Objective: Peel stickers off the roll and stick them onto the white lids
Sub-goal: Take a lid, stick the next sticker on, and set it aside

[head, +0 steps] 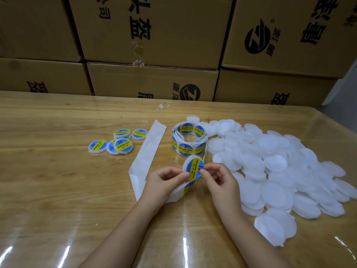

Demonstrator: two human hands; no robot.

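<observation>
Left hand (164, 180) pinches the lid (185, 163) by its rim, right hand (218, 180) pinches the opposite edge over the sticker (195, 167) — held just in front of the roll (188, 139). Rub from centre outward — avoids bubbles, lifted edges.

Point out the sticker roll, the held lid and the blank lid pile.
sticker roll (185, 148), head view, front wall of coil.
held lid (193, 168), head view, sticker's yellow band.
blank lid pile (274, 163), head view, lid mid-pile.

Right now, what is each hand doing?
Left hand: pinching the stickered lid at its left edge.
Right hand: pinching the same lid at its right edge.
</observation>
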